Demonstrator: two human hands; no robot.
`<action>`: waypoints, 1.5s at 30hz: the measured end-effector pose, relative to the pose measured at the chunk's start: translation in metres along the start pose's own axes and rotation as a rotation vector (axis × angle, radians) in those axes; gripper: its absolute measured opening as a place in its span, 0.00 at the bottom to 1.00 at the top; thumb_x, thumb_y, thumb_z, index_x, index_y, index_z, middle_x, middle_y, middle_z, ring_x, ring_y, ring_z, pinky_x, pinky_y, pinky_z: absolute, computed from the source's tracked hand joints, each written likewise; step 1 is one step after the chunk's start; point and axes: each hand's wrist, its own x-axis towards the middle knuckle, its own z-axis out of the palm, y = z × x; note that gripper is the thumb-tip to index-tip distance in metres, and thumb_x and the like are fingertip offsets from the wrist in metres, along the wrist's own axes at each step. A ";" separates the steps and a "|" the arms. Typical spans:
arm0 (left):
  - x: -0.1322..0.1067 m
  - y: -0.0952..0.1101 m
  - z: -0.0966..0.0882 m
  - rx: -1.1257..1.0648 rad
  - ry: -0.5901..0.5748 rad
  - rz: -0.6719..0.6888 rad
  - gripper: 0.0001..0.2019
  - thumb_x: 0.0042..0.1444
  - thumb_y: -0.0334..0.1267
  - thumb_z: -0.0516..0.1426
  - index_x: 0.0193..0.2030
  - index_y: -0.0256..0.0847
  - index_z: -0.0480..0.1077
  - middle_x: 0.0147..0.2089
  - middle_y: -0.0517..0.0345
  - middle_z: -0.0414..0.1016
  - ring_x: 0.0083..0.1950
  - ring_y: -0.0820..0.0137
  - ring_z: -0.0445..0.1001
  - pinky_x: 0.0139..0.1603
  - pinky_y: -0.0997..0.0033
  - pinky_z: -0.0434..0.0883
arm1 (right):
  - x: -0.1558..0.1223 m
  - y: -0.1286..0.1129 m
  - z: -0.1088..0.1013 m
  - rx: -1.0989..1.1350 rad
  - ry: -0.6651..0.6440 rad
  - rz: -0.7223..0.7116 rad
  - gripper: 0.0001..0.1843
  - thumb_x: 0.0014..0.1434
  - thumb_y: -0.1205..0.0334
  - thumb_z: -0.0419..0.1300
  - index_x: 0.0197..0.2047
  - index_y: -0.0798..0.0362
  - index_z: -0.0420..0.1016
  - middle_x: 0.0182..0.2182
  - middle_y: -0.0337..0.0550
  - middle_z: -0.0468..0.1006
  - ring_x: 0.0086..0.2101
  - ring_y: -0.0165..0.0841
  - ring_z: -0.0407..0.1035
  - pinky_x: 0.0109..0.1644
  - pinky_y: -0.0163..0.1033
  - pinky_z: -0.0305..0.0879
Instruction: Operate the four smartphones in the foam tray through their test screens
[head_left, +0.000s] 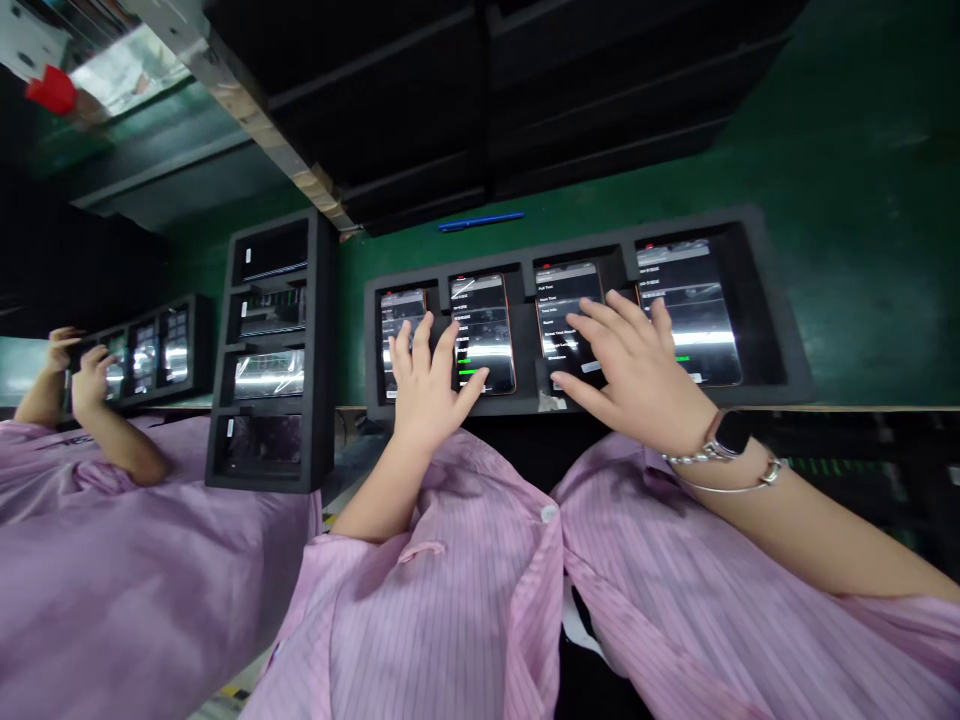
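Observation:
Several smartphones lie face up with lit screens in a black foam tray (772, 300) in front of me. My left hand (426, 385) is spread over the two left ones, a leftmost smartphone (401, 304) and a second smartphone (491, 330). Over the third smartphone (559, 300), which shows a white text menu, my right hand (637, 370) reaches with fingers apart. Its outer fingers come near the rightmost smartphone (694, 310), whose screen has some green text. Whether any fingertip touches glass, I cannot tell. Neither hand grips anything.
A blue pen (480, 222) lies behind the tray on the green table (840, 160). Black boxes (420, 110) stand at the back. To the left is another foam tray (322, 350) of phones; farther left, a co-worker's hands (90, 375) are over a third tray (199, 345).

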 end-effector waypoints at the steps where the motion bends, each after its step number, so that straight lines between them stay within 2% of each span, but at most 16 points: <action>1: 0.000 0.000 0.000 -0.006 0.017 -0.007 0.35 0.66 0.58 0.57 0.73 0.41 0.62 0.78 0.40 0.56 0.81 0.43 0.47 0.80 0.35 0.43 | 0.004 0.000 0.001 -0.008 -0.013 -0.003 0.34 0.76 0.42 0.48 0.72 0.59 0.62 0.70 0.63 0.62 0.71 0.60 0.50 0.72 0.78 0.43; 5: -0.002 -0.005 -0.001 -0.043 0.108 -0.017 0.37 0.66 0.57 0.56 0.75 0.38 0.57 0.77 0.37 0.59 0.81 0.46 0.48 0.81 0.38 0.44 | 0.019 -0.001 0.010 -0.083 -0.047 0.014 0.40 0.76 0.37 0.46 0.73 0.62 0.60 0.69 0.67 0.61 0.72 0.61 0.48 0.72 0.78 0.43; 8: -0.004 -0.011 0.000 -0.086 0.167 -0.001 0.39 0.65 0.56 0.56 0.76 0.39 0.51 0.76 0.36 0.59 0.81 0.47 0.51 0.81 0.39 0.44 | 0.021 -0.001 0.015 -0.105 -0.043 0.022 0.39 0.76 0.37 0.46 0.72 0.62 0.62 0.69 0.66 0.63 0.72 0.59 0.48 0.74 0.75 0.43; 11: -0.009 -0.017 0.001 -0.133 0.238 0.001 0.42 0.65 0.53 0.55 0.79 0.44 0.39 0.79 0.37 0.53 0.81 0.49 0.51 0.80 0.39 0.46 | 0.011 -0.003 0.011 -0.052 -0.006 -0.024 0.35 0.76 0.37 0.47 0.70 0.58 0.65 0.68 0.62 0.64 0.71 0.57 0.50 0.75 0.73 0.42; 15: -0.022 -0.023 -0.005 -0.103 0.288 -0.068 0.45 0.66 0.52 0.51 0.78 0.47 0.24 0.79 0.35 0.46 0.82 0.50 0.48 0.78 0.39 0.54 | -0.012 -0.003 -0.002 0.037 0.059 -0.079 0.29 0.76 0.42 0.50 0.67 0.55 0.68 0.64 0.59 0.70 0.68 0.58 0.57 0.73 0.75 0.43; 17: -0.027 -0.024 -0.009 -0.084 0.274 -0.056 0.43 0.68 0.53 0.50 0.78 0.47 0.27 0.78 0.35 0.48 0.81 0.51 0.51 0.78 0.39 0.55 | -0.022 0.000 -0.007 0.049 0.080 -0.074 0.26 0.76 0.45 0.51 0.65 0.55 0.70 0.62 0.59 0.72 0.67 0.58 0.60 0.73 0.75 0.43; 21: -0.028 -0.024 -0.017 -0.084 0.225 0.039 0.36 0.70 0.54 0.52 0.77 0.48 0.42 0.76 0.39 0.55 0.79 0.52 0.55 0.79 0.40 0.52 | -0.030 0.007 -0.015 0.010 0.135 -0.052 0.24 0.76 0.46 0.51 0.61 0.54 0.72 0.59 0.59 0.75 0.65 0.58 0.63 0.73 0.72 0.47; 24: -0.025 -0.026 -0.020 -0.068 0.210 0.006 0.38 0.69 0.54 0.51 0.78 0.47 0.37 0.77 0.37 0.53 0.80 0.53 0.53 0.79 0.41 0.54 | -0.032 0.016 -0.021 -0.027 0.167 -0.054 0.23 0.76 0.46 0.50 0.58 0.54 0.73 0.56 0.58 0.77 0.62 0.57 0.67 0.73 0.71 0.48; 26: -0.024 -0.031 -0.023 -0.074 0.251 -0.048 0.41 0.68 0.55 0.51 0.78 0.45 0.32 0.79 0.35 0.49 0.81 0.53 0.52 0.78 0.43 0.55 | -0.035 0.027 -0.025 -0.066 0.184 -0.041 0.25 0.75 0.43 0.49 0.58 0.53 0.74 0.53 0.58 0.79 0.60 0.57 0.70 0.71 0.70 0.52; 28: -0.023 -0.040 -0.027 -0.057 0.269 -0.109 0.40 0.68 0.55 0.51 0.78 0.43 0.36 0.79 0.35 0.49 0.81 0.53 0.52 0.78 0.42 0.55 | -0.040 0.043 -0.025 -0.108 0.229 0.006 0.30 0.73 0.39 0.47 0.57 0.54 0.75 0.49 0.59 0.80 0.58 0.58 0.71 0.68 0.69 0.57; 31: -0.020 -0.054 -0.034 0.031 0.126 -0.215 0.34 0.67 0.58 0.55 0.74 0.44 0.55 0.78 0.38 0.54 0.80 0.48 0.52 0.79 0.36 0.49 | -0.048 0.066 -0.018 -0.124 0.321 0.120 0.36 0.69 0.30 0.46 0.55 0.53 0.77 0.47 0.62 0.80 0.57 0.59 0.71 0.67 0.69 0.59; 34: -0.008 -0.064 -0.038 0.054 -0.078 -0.326 0.35 0.65 0.59 0.59 0.73 0.47 0.61 0.79 0.39 0.55 0.81 0.45 0.51 0.78 0.28 0.46 | -0.049 0.070 -0.011 -0.083 0.378 0.178 0.41 0.65 0.24 0.46 0.53 0.51 0.79 0.45 0.63 0.81 0.56 0.60 0.72 0.64 0.68 0.63; 38: 0.010 -0.072 -0.035 0.072 -0.214 -0.354 0.33 0.68 0.57 0.57 0.75 0.50 0.59 0.78 0.40 0.58 0.79 0.48 0.57 0.76 0.25 0.49 | -0.044 0.058 -0.010 -0.083 0.235 0.242 0.32 0.65 0.37 0.52 0.57 0.54 0.78 0.52 0.64 0.79 0.63 0.59 0.67 0.70 0.65 0.59; 40: 0.015 -0.075 -0.033 0.073 -0.229 -0.338 0.29 0.69 0.56 0.56 0.73 0.51 0.63 0.75 0.41 0.64 0.78 0.48 0.60 0.76 0.24 0.50 | -0.042 0.056 -0.011 -0.105 0.292 0.190 0.29 0.63 0.40 0.54 0.54 0.55 0.77 0.49 0.64 0.80 0.58 0.57 0.72 0.67 0.62 0.64; 42: 0.017 -0.079 -0.031 0.007 -0.190 -0.308 0.30 0.69 0.56 0.55 0.73 0.50 0.63 0.74 0.42 0.67 0.77 0.50 0.62 0.76 0.28 0.53 | -0.041 0.057 -0.013 -0.121 0.358 0.117 0.26 0.62 0.41 0.55 0.50 0.54 0.76 0.45 0.62 0.81 0.52 0.55 0.75 0.62 0.58 0.69; 45: 0.019 -0.090 -0.026 -0.171 -0.084 -0.257 0.38 0.66 0.59 0.56 0.77 0.45 0.55 0.77 0.41 0.62 0.77 0.52 0.63 0.77 0.43 0.60 | -0.042 0.055 -0.020 -0.106 0.346 0.130 0.18 0.67 0.48 0.56 0.50 0.52 0.73 0.47 0.59 0.81 0.54 0.51 0.74 0.63 0.55 0.68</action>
